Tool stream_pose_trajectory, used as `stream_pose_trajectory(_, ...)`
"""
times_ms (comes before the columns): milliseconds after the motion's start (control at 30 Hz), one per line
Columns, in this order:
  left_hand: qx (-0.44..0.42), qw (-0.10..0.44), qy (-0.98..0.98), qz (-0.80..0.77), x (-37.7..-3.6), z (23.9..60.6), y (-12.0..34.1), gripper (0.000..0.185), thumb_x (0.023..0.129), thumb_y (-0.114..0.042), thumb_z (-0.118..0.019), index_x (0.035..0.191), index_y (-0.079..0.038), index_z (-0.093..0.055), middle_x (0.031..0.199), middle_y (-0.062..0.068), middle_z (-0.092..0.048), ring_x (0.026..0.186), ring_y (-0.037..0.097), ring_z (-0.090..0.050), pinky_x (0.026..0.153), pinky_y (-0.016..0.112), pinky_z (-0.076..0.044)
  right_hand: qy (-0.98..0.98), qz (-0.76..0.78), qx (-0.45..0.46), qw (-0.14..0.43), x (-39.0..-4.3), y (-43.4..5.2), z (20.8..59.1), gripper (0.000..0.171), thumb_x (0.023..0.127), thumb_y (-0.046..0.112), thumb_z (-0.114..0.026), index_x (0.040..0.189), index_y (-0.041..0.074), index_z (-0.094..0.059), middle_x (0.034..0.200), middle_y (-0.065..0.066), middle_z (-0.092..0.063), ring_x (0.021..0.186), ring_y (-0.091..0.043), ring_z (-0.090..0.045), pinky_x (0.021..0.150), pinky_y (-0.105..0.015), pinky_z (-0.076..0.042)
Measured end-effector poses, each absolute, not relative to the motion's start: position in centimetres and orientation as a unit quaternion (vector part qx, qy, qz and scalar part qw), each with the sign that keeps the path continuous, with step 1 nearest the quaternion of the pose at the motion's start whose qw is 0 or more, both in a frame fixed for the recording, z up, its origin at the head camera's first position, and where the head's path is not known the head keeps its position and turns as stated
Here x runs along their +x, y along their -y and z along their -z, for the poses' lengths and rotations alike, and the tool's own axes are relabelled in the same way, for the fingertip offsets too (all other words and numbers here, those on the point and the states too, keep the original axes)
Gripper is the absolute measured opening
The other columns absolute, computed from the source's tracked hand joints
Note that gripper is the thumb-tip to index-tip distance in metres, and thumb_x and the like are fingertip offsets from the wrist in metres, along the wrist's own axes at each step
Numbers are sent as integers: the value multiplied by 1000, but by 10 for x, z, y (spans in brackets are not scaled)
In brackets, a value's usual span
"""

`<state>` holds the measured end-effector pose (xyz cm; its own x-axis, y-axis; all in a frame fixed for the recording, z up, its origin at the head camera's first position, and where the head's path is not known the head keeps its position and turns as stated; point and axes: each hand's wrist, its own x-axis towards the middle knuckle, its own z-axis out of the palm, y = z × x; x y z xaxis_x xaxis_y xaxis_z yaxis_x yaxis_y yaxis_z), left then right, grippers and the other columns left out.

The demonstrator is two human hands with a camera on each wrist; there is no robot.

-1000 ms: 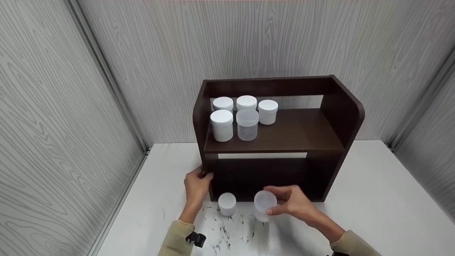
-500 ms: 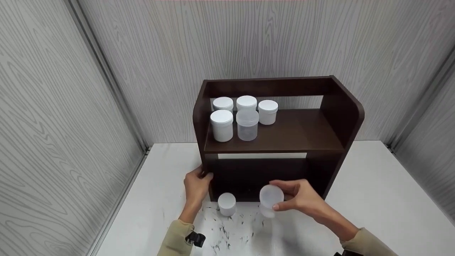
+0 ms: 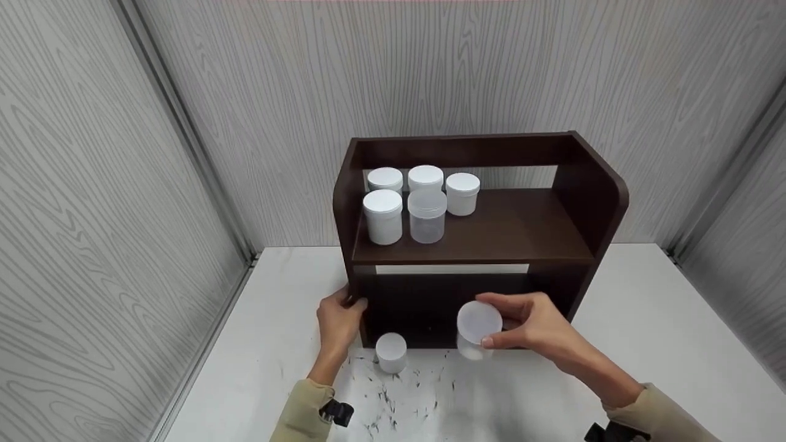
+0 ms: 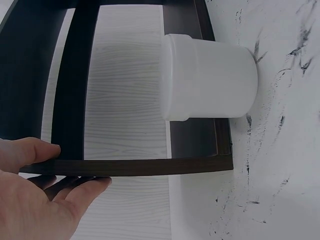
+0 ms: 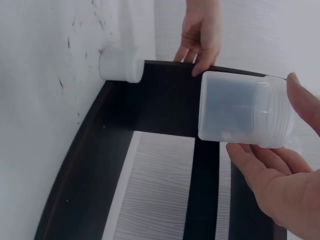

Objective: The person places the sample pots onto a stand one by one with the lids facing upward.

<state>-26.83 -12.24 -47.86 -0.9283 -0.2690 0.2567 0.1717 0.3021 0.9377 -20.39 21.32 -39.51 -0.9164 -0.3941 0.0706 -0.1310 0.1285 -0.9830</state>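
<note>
My right hand [image 3: 537, 325] holds a translucent plastic jar [image 3: 479, 328] by its lid end, thumb on one side and fingers on the other. In the right wrist view the jar [image 5: 232, 110] is see-through, raised off the table before the shelf's lower opening. With my left hand [image 3: 339, 319] I grip the left side panel of a dark brown two-tier shelf [image 3: 516, 230]; the left wrist view shows the thumb inside the panel [image 4: 145, 167] and the fingers outside. A small white jar [image 3: 392, 354] stands on the table at the shelf's front left corner.
On the upper tier, white lidded jars [image 3: 384, 218] and a translucent jar [image 3: 427, 216] stand grouped at the left. Dark scuff marks streak the white table [image 3: 295, 282]. Wood-grain panels [image 3: 430, 73] enclose the back and sides.
My right hand has lifted the translucent jar off the table, moving it up and to the right. The left hand keeps its grip on the side panel.
</note>
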Motion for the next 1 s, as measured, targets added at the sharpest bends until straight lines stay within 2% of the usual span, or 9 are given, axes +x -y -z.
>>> stream_pose_trajectory(600, 33, 186, 785, 590, -269, 479, 123, 46, 93, -4, -69, 135, 12, -64, 122, 26, -72, 111, 36, -71, 91, 45, -58, -753, 620, -200, 85, -206, -214, 336, 76, 78, 3, -90, 145, -9, -57, 132, -21, -69, 115, -28, -72, 93, -32, -58)
stream_pose_trajectory(867, 41, 182, 783, 593, -269, 479, 122, 45, 93, -3, -69, 134, 12, -64, 122, 26, -72, 111, 36, -72, 90, 44, -59, -747, 630, -201, 65, -213, -211, 314, 74, 76, -2, -90, 143, -9, -59, 135, -18, -69, 115, -29, -72, 94, -34, -57)
stream_pose_trajectory(1000, 50, 185, 783, 592, -269, 480, 122, 45, 90, -2, -70, 132, 12, -66, 120, 26, -72, 111, 37, -71, 92, 45, -58, -751, 626, -203, 48, -220, -210, 305, 72, 75, -2, -90, 141, -7, -62, 130, -16, -72, 111, -28, -73, 93, -33, -58)
